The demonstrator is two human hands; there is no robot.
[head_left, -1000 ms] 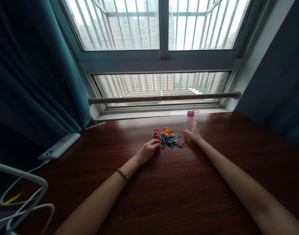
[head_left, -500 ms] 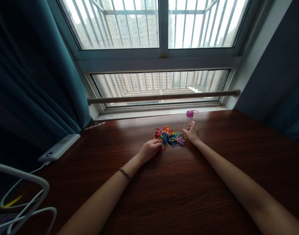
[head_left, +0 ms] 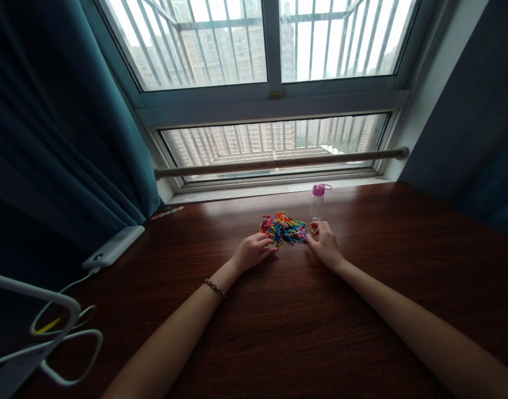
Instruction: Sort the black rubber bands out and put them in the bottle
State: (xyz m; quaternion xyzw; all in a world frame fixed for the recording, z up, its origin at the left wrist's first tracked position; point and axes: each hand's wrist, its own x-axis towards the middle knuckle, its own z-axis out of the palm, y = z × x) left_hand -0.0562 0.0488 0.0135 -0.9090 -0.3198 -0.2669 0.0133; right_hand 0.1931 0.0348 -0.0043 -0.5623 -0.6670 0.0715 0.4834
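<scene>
**Both hands at a heap of coloured bands**

The heap of small coloured bands [head_left: 283,228] lies on the dark wooden table [head_left: 303,327], toward its far edge and about midway across. It is a loose tangle of pink, blue, yellow and red pieces.

The left hand [head_left: 254,250] rests knuckles-up at the heap's 7 o'clock. Its fingers are loosely curled and side by side, with the tips touching the near edge; whether they grip a piece is hidden.

The right hand [head_left: 325,244] sits at 4 o'clock, its fingertips drawn together at the heap's right edge — something red shows there, but a pinch cannot be confirmed.

At the heap's 2 o'clock, just beyond the right hand, a small clear bottle [head_left: 317,204] with a pink cap stands upright.

Well off at 9 o'clock lies a white power bank [head_left: 112,246] beside the teal curtain [head_left: 71,138] — the window [head_left: 270,83] is at 12.
</scene>
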